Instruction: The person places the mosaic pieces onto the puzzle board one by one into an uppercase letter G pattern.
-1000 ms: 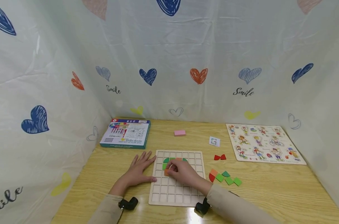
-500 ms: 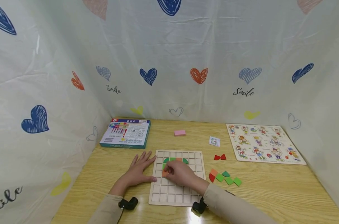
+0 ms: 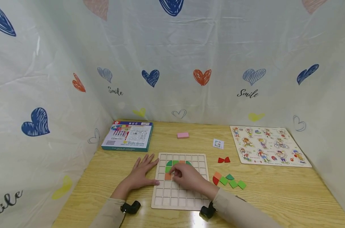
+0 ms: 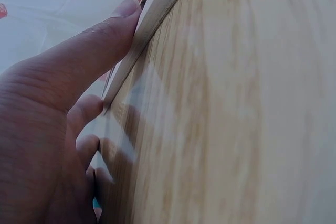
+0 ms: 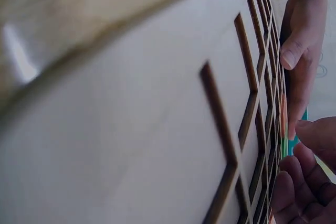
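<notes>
The wooden worktop [image 3: 274, 193] carries a grid board [image 3: 200, 158] near its front. Left of and behind the board lies a teal box [image 3: 128, 136]; behind it, a pink block [image 3: 182, 135] and small card [image 3: 218, 144]; to its right, loose coloured tiles [image 3: 228, 181], two red pieces [image 3: 224, 160] and a picture puzzle [image 3: 269, 146].

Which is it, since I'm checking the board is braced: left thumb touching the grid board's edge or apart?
Touching. The left wrist view shows the left hand's thumb pressed against the grid board's edge.

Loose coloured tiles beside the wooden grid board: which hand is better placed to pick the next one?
Probably the right hand. It is over the wooden grid board, on the side of the loose coloured tiles. The left hand lies flat on the table, its thumb against the board's opposite edge.
</notes>
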Demonstrator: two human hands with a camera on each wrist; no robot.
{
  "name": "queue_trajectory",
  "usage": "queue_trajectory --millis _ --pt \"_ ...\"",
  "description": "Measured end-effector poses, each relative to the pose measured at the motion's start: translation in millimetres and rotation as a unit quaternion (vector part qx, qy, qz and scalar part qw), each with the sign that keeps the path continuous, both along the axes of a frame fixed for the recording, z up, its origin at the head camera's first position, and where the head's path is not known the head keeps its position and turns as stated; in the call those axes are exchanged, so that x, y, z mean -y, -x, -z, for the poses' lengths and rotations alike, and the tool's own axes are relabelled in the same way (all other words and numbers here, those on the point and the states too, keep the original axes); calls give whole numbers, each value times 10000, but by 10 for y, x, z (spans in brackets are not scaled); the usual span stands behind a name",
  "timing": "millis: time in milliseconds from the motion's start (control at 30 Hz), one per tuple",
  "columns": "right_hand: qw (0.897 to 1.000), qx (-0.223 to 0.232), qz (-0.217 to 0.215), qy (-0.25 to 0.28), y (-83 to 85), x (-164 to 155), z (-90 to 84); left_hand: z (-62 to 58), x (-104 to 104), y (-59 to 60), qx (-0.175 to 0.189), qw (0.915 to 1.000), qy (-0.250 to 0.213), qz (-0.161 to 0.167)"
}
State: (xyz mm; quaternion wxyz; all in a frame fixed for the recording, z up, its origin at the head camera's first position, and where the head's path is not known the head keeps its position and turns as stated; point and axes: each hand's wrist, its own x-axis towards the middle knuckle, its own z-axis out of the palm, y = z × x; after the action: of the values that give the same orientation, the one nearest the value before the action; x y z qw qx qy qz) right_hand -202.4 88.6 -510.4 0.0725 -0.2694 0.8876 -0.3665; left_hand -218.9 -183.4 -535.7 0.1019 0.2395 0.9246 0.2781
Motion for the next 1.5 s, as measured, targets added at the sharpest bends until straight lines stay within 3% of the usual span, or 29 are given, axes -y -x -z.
queue_trajectory --millis 400,933,1200,1500 --pt "9982 -204 558 7 -37 -557 38 6 -3 -1 -3 10000 22 -27" --pt "9900 -17 1408 -42 -164 -1515 -39 8 -4 -6 57 10000 54 -31" --pt "9911 -5 1242 -481 -248 -1781 -13 -2 -4 -5 64 10000 23 -35" --pt "9905 240 1062 -841 -321 -1800 -25 4 -1 4 25 9999 112 -26"
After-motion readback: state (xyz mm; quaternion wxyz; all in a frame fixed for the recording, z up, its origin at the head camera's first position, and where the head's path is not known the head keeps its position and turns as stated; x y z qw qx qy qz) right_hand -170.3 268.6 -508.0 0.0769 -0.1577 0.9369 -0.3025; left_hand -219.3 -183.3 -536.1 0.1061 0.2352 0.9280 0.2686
